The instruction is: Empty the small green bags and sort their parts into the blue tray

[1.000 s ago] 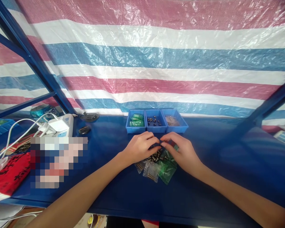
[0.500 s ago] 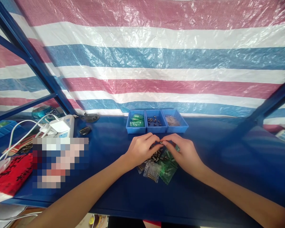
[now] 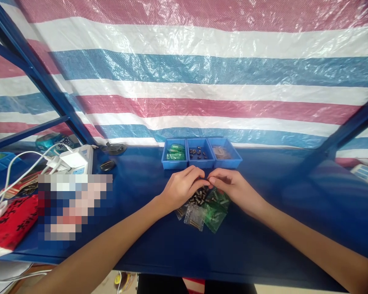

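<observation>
My left hand [image 3: 184, 185] and my right hand [image 3: 230, 185] meet fingertip to fingertip above a pile. Both are closed in a pinch on a small metal piece, seemingly a screw [image 3: 208, 179], mostly covered by the fingers. Under them lies a heap of loose metal screws [image 3: 198, 198], partly hidden by my left hand. In front of the heap is a clear plastic bag of screws [image 3: 194, 217], and to its right are green plastic bags [image 3: 216, 214], also with screws inside.
Behind my hands stand three blue bins: one with green bags [image 3: 174, 165], one with loose screws [image 3: 199, 164], one with clear bags [image 3: 228, 164]. A power strip [image 3: 86, 157] with cables, a black mouse [image 3: 107, 165] and a red bag [image 3: 15, 220] occupy the table's left.
The view has shifted slightly. My fingertips stay together over the heap, and the small piece between them shows less now.
</observation>
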Action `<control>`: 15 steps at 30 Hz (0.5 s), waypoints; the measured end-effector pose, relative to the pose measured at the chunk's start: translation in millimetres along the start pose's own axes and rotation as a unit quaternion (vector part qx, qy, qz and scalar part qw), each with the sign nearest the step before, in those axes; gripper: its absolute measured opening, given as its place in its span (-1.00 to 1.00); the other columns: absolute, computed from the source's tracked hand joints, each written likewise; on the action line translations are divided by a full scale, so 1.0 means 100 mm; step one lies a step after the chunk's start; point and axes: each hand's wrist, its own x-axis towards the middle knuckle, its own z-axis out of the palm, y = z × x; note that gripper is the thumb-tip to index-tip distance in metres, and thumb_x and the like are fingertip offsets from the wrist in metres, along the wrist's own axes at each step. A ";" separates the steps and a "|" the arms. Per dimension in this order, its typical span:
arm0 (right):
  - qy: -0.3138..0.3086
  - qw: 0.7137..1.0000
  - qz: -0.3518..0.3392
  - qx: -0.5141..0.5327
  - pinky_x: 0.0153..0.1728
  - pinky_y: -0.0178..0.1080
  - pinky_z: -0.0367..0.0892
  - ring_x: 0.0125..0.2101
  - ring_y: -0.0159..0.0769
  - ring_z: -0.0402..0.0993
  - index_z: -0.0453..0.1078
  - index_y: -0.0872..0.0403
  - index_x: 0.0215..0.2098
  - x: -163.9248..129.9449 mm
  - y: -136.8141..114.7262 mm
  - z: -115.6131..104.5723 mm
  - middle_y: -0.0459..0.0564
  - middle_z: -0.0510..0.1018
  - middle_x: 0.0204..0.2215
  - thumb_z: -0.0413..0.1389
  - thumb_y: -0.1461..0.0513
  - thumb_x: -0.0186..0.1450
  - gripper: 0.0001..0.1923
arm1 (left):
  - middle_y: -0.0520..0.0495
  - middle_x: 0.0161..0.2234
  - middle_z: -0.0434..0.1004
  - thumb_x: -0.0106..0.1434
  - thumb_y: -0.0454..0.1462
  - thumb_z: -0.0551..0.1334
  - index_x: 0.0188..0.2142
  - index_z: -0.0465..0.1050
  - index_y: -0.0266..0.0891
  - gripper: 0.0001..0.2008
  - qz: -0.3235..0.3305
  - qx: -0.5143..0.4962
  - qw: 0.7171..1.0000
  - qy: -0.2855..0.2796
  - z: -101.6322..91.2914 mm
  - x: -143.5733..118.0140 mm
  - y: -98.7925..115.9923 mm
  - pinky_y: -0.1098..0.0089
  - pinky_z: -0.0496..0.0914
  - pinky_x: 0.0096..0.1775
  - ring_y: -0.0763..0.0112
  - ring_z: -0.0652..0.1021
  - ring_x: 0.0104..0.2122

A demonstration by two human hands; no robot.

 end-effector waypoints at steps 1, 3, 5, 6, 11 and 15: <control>0.007 1.000 0.003 0.009 -0.47 -0.29 0.20 -0.50 -0.38 0.27 0.50 0.07 -0.33 -0.01 0.00 0.01 -0.12 0.46 -0.46 0.16 -0.02 0.38 -0.66 | 0.00 -0.25 0.50 0.50 -0.08 0.13 -0.15 0.43 -0.21 -0.75 0.005 -0.002 1.000 -0.006 0.00 0.00 0.01 0.46 0.35 -0.31 0.48 0.50 -0.33; 0.018 1.000 0.002 0.016 -0.48 -0.29 0.15 -0.51 -0.39 0.21 0.48 0.07 -0.37 -0.02 0.01 0.02 -0.14 0.40 -0.49 0.17 -0.05 0.36 -0.63 | -0.02 -0.20 0.51 0.50 -0.11 0.14 -0.11 0.44 -0.20 -0.78 0.022 0.002 1.000 -0.013 0.01 0.00 0.03 0.46 0.35 -0.33 0.46 0.52 -0.31; 0.019 1.000 -0.001 0.009 -0.47 -0.28 0.15 -0.50 -0.38 0.20 0.47 0.07 -0.40 -0.03 0.01 0.03 -0.14 0.38 -0.50 0.18 -0.05 0.36 -0.62 | -0.04 -0.20 0.51 0.50 -0.14 0.14 -0.10 0.45 -0.21 -0.80 0.037 0.008 0.999 -0.004 0.02 0.00 0.03 0.46 0.37 -0.34 0.45 0.53 -0.31; 0.019 1.000 -0.001 0.001 -0.46 -0.27 0.15 -0.50 -0.38 0.21 0.47 0.07 -0.40 -0.03 0.01 0.03 -0.13 0.39 -0.50 0.17 -0.05 0.36 -0.62 | -0.04 -0.20 0.52 0.51 -0.15 0.14 -0.11 0.46 -0.21 -0.80 0.042 0.009 0.999 0.004 0.02 0.00 0.03 0.46 0.38 -0.33 0.45 0.54 -0.31; 0.012 0.999 -0.026 -0.046 -0.39 -0.24 0.22 -0.41 -0.29 0.33 0.54 0.05 -0.30 -0.03 0.00 0.00 -0.06 0.52 -0.40 0.13 -0.03 0.39 -0.65 | -0.06 -0.21 0.53 0.50 -0.16 0.15 -0.10 0.50 -0.22 -0.79 0.043 0.001 0.998 0.037 0.01 0.01 0.01 0.43 0.47 -0.23 0.43 0.57 -0.27; 0.001 0.999 -0.018 -0.034 -0.40 -0.24 0.23 -0.44 -0.30 0.35 0.58 0.05 -0.30 -0.02 -0.01 -0.01 -0.07 0.54 -0.42 0.15 -0.02 0.38 -0.66 | -0.08 -0.20 0.55 0.52 -0.19 0.12 -0.06 0.51 -0.24 -0.77 0.055 0.005 0.997 0.045 0.01 0.02 0.02 0.41 0.52 -0.19 0.40 0.59 -0.24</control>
